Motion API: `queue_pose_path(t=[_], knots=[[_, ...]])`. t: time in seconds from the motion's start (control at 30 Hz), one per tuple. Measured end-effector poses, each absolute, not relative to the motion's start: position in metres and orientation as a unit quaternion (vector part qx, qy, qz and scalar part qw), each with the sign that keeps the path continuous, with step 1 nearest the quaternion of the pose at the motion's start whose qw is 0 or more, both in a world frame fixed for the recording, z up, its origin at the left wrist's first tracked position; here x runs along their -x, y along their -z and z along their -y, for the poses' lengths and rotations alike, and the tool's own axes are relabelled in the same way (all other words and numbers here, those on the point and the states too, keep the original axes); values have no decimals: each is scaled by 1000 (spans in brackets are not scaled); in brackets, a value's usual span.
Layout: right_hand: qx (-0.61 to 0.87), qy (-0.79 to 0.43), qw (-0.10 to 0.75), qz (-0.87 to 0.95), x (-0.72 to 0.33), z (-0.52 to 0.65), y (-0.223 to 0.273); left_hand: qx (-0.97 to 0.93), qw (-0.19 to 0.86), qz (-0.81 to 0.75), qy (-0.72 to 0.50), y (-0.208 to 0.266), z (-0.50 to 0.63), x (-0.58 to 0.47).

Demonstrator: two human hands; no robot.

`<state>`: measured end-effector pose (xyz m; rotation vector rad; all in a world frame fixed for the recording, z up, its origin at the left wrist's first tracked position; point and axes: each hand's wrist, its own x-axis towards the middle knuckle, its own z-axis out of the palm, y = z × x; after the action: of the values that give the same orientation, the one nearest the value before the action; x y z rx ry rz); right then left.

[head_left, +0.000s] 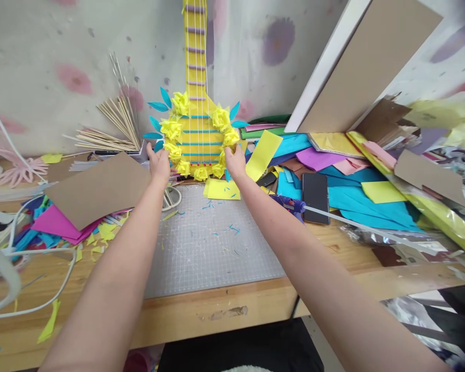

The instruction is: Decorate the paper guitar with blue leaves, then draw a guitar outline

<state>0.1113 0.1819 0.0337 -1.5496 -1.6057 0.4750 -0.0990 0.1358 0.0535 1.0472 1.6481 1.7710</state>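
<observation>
A yellow paper guitar [201, 137] stands upright against the wall at the back of the desk. White strings run down its neck, which carries purple frets. Yellow paper flowers and blue paper leaves edge its body. My left hand [160, 164] grips the lower left side of the body, its fingers partly behind the rim. On the opposite side, my right hand [235, 161] holds the lower right edge, thumb in front by the flowers. Yellow paper pieces [223, 189] lie just below the guitar, and scissors [172, 198] rest beside my left wrist.
A grey cutting mat [217, 248] with blue scraps covers the desk's middle. To the right are a glue gun [289, 203], a phone [315, 198] and piled coloured paper. Brown cardboard [101, 191], wooden sticks [118, 124] and a white cable [67, 274] occupy the left.
</observation>
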Motion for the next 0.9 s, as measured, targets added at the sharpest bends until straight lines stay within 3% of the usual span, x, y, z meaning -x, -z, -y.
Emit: queue_pose_path(t=[0.13, 0.37, 0.5, 0.7, 0.9], knots=[[662, -233, 407, 585, -112, -172, -43, -386, 251, -616, -639, -56, -131, 100], [658, -234, 405, 590, -117, -123, -60, -406, 112, -623, -660, -51, -89, 78], [604, -244, 400, 645, -116, -81, -70, -441, 164, -602, -646, -34, -64, 41], [564, -259, 294, 727, -130, -39, -96, -498, 273, -593, -571, -27, -43, -2], [599, -121, 161, 775, -162, -45, -121, -519, 217, -639, -525, -25, -22, 5]])
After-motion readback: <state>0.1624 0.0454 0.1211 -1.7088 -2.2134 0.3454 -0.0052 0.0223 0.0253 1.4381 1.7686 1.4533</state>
